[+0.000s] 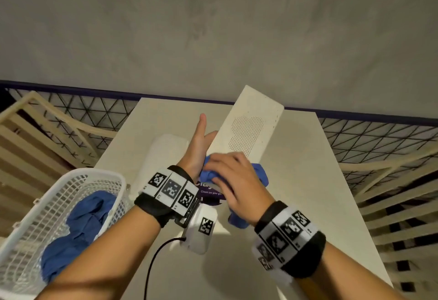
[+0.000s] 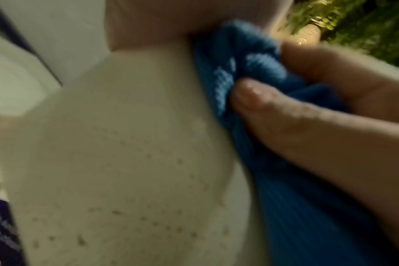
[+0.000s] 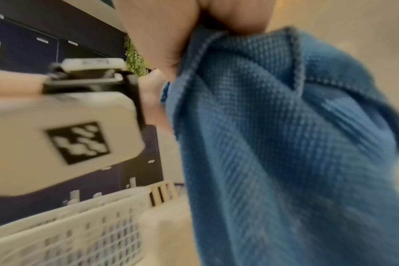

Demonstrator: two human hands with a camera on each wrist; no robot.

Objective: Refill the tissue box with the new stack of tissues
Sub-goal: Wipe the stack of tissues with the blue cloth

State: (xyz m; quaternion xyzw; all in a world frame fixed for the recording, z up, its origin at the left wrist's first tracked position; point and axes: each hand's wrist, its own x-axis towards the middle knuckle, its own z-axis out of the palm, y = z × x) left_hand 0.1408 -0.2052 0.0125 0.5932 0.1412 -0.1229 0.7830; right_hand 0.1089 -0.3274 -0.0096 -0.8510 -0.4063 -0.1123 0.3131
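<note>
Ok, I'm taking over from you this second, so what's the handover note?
Left hand holds the white perforated box tilted above the table. Right hand grips a blue cloth against its lower end. A white pack lies under the left hand; more cloths sit in the white basket. Done: no tissues visibly loaded. Left: the refill.

White basket crowds the table's left; right side open.
</note>
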